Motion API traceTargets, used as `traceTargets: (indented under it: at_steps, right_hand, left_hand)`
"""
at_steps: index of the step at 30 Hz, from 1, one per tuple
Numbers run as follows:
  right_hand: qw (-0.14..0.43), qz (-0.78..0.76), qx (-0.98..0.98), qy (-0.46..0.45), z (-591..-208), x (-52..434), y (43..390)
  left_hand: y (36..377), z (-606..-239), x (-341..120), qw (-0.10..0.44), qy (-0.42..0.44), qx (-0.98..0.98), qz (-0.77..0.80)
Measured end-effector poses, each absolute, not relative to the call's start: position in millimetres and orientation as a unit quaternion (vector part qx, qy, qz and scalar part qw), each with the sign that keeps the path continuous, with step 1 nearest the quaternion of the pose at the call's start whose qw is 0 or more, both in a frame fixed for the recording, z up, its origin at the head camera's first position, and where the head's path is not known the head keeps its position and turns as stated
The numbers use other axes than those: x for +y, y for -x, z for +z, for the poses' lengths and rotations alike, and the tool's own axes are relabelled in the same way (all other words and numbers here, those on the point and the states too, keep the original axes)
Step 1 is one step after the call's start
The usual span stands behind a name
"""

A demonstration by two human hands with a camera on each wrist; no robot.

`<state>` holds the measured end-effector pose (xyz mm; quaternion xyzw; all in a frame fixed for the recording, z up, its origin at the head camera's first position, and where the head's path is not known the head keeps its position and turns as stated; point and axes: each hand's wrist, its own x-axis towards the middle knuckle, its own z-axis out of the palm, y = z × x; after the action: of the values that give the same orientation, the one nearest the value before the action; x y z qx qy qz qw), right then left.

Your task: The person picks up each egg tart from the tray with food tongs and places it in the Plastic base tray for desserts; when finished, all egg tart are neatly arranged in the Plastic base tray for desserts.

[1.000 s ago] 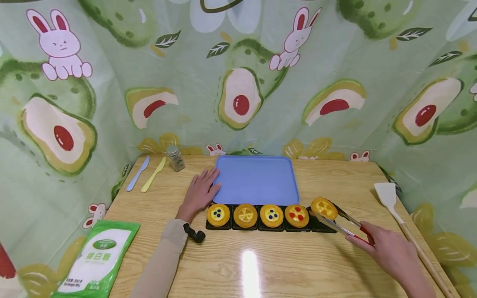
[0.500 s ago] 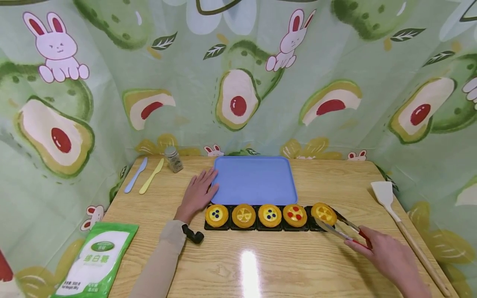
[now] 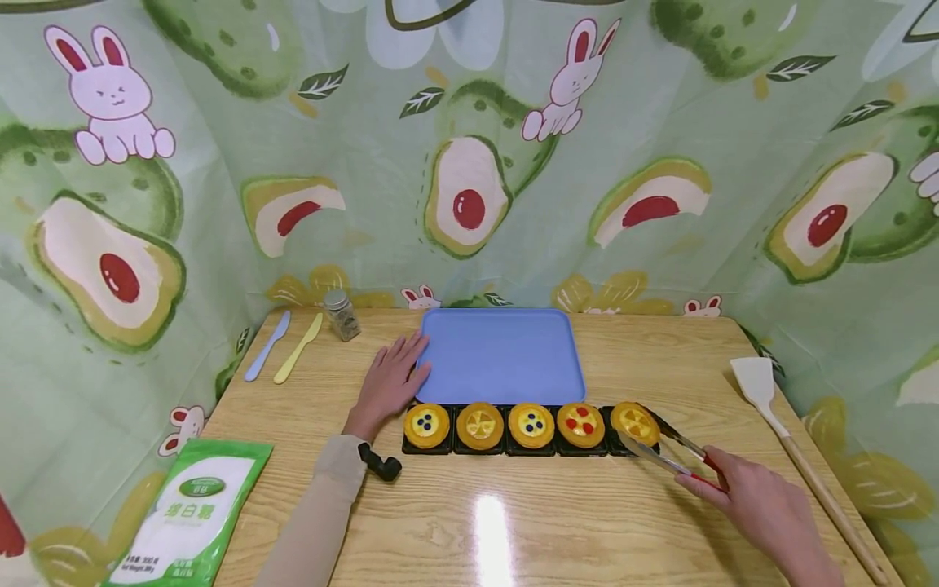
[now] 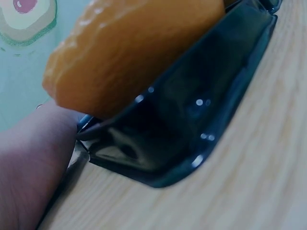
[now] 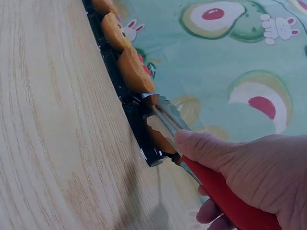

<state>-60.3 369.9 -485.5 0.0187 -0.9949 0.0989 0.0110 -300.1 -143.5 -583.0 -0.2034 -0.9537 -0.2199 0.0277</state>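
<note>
Right hand: the right hand (image 3: pixel 763 509) has its grip clenched round the red handles of the tongs (image 3: pixel 671 452), thumb on top, at the near right of the tabletop (image 3: pixel 557 522).
Tongs: their metal arms reach left and away to the rightmost tart (image 3: pixel 635 423), one arm on each side of it; whether the tips press the tart I cannot tell.
Rightmost tart: yellow-topped, it sits in the last cup of the black tray (image 3: pixel 440 448), at the right end of the row.
Other tarts: four more fill the row, from the left a blue-dotted one (image 3: pixel 428 425), a yellow one (image 3: pixel 480 425), a second blue-dotted one (image 3: pixel 531 424) and a red-dotted one (image 3: pixel 580 424).
Left hand: the left hand (image 3: pixel 389 383) lies flat on the tabletop, grip released and fingers straight, fingertips touching the left edge of the blue tray (image 3: pixel 502 355), just beside the left end of the black tray.
Blue tray: it lies directly behind the row of tarts.
Far left: a blue knife (image 3: pixel 267 346), a yellow knife (image 3: pixel 298 348) and a small jar (image 3: pixel 342 314).
Near left: a green-and-white bag (image 3: pixel 191 514).
Right edge: a white spatula (image 3: pixel 795 456) with a wooden handle.
</note>
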Motion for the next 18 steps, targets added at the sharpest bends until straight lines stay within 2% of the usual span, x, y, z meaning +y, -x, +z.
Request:
traceTargets:
  at_steps: [11, 18]
  right_hand:
    - [-0.003, 0.12, -0.993, 0.012, -479.6, 365.9, 59.6]
    - [0.024, 0.151, -0.988, 0.02, -469.1, 367.3, 55.8]
  left_hand:
    - [298.5, -580.1, -143.6, 0.02, 0.201, -0.954, -0.223]
    - [298.3, -579.6, -143.1, 0.02, 0.202, -0.954, -0.22]
